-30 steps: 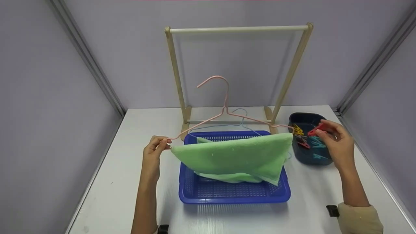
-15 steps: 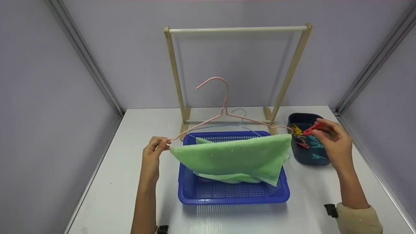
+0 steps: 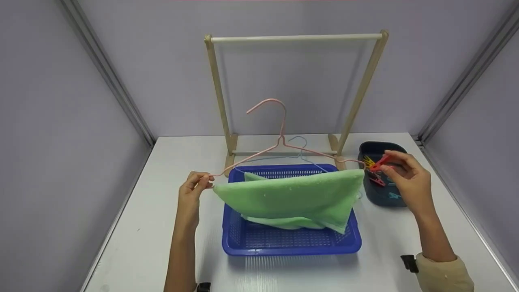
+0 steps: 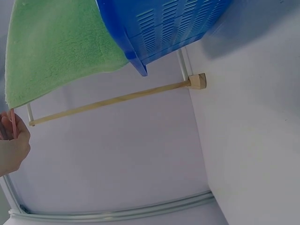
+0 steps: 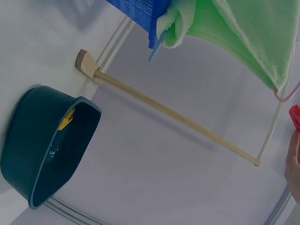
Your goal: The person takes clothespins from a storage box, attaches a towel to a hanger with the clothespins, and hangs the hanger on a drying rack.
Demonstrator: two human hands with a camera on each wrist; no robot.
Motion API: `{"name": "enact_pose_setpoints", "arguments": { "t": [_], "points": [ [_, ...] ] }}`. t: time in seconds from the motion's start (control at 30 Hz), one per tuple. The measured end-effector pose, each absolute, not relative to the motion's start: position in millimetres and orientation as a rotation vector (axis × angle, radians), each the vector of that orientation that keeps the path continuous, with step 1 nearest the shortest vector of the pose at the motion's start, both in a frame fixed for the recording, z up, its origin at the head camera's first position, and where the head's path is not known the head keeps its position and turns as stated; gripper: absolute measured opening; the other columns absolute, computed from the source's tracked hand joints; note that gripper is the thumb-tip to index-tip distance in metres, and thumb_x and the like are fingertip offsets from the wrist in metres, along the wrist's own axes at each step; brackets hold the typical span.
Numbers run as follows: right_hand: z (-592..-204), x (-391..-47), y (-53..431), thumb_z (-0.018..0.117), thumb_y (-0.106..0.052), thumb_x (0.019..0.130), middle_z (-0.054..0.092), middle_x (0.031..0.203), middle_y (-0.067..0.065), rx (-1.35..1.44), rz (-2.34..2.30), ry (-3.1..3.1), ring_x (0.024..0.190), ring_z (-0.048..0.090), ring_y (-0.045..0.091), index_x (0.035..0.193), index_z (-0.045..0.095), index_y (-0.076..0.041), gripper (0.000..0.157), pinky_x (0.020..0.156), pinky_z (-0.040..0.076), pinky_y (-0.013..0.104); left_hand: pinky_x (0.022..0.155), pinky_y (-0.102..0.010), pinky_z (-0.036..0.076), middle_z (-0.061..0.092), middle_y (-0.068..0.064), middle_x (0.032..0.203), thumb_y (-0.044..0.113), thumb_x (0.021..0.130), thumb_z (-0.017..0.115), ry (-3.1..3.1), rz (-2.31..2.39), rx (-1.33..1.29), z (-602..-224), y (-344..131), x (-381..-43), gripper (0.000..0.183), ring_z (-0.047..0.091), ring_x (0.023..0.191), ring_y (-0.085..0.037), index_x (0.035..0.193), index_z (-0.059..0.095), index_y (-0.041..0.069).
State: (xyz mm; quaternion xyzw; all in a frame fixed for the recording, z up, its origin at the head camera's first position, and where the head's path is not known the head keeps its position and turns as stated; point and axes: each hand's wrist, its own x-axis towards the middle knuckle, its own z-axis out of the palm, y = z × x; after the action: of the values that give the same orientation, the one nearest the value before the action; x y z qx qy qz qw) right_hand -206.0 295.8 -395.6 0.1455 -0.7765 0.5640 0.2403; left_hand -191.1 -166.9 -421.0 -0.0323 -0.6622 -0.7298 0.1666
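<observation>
My left hand [image 3: 194,187] pinches the left end of a pink hanger [image 3: 259,153]. A light green towel [image 3: 292,194] is draped over the hanger's lower bar and hangs above the blue basket [image 3: 292,250]. Between the thumb and fingers of my right hand [image 3: 409,178] is a red clothespin [image 3: 380,163], close to the right end of the hanger and the towel's upper right corner. In the right wrist view the clothespin [image 5: 295,116] shows at the right edge, apart from the towel [image 5: 262,42].
Behind the basket stands a wooden rack [image 3: 296,38] with a white top bar. A blue hanger [image 3: 302,152] and more green cloth lie in the basket. To the right, a dark teal bin [image 3: 381,198] holds several clothespins, among them yellow and teal ones.
My right hand has moved left with the red clothespin, from over the bin toward the hanger's right end. The left hand, hanger and towel have stayed nearly in place.
</observation>
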Motion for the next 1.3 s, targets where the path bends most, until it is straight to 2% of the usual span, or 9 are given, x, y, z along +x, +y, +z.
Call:
{"name": "enact_pose_setpoints", "arguments": {
  "t": [0.43, 0.73, 0.93, 1.3],
  "points": [
    [-393, -206, 288, 0.061, 0.013, 0.081, 0.058, 0.107, 0.016, 0.451, 1.615, -2.101, 0.096, 0.058, 0.016, 0.118, 0.054, 0.01, 0.038, 0.076, 0.048, 0.018, 0.081, -0.031, 0.041, 0.052, -0.009, 0.089, 0.004, 0.093, 0.051, -1.88, -2.083, -0.091, -421, -167, -191, 0.018, 0.05, 0.086, -0.019, 0.09, 0.059, -0.012],
    [-393, -208, 284, 0.058, 0.02, 0.079, 0.055, 0.108, 0.02, 0.563, 1.681, -2.04, 0.094, 0.059, 0.018, 0.115, 0.052, 0.016, 0.038, 0.074, 0.048, 0.018, 0.082, -0.032, 0.04, 0.052, -0.01, 0.09, 0.005, 0.094, 0.051, -1.89, -2.075, -0.104, -423, -168, -190, 0.019, 0.049, 0.089, -0.023, 0.091, 0.058, -0.013],
    [-392, -207, 280, 0.059, 0.021, 0.078, 0.055, 0.105, 0.019, 0.566, 1.611, -2.087, 0.092, 0.06, 0.017, 0.115, 0.053, 0.014, 0.038, 0.069, 0.049, 0.018, 0.082, -0.033, 0.04, 0.052, -0.009, 0.089, 0.004, 0.094, 0.051, -1.874, -2.084, -0.119, -422, -169, -190, 0.019, 0.049, 0.087, -0.02, 0.091, 0.058, -0.013],
    [-399, -210, 281, 0.06, 0.022, 0.075, 0.055, 0.105, 0.019, 0.638, 1.622, -2.106, 0.091, 0.06, 0.019, 0.113, 0.055, 0.013, 0.039, 0.074, 0.049, 0.021, 0.082, -0.033, 0.04, 0.052, -0.009, 0.088, 0.004, 0.093, 0.052, -1.863, -2.101, -0.121, -423, -168, -190, 0.018, 0.05, 0.085, -0.019, 0.09, 0.058, -0.012]
  ]
}}
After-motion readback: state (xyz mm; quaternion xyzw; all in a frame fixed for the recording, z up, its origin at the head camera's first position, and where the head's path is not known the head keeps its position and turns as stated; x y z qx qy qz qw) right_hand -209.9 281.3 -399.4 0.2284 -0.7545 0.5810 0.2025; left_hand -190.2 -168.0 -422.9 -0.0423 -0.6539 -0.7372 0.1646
